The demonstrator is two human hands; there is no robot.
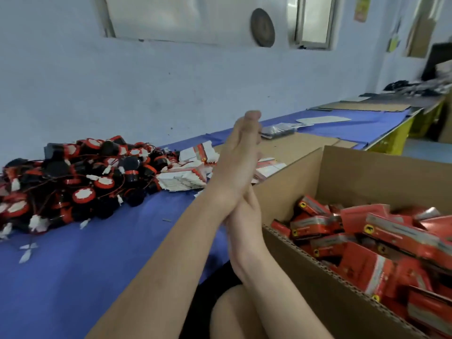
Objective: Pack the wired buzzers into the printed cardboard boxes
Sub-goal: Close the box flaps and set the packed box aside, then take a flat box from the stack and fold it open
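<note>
Head view: two hands [239, 157], one carton [288, 189].

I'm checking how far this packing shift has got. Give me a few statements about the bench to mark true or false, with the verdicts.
1. The wired buzzers lie heaped on the blue table cover, left of the hands. True.
2. The corrugated carton is empty. False: it holds many red printed boxes.
3. The left hand grips a buzzer. False: its fingers are straight, pressed flat against the right hand.
4. Flat box blanks lie between the buzzer heap and the carton. True.
</note>
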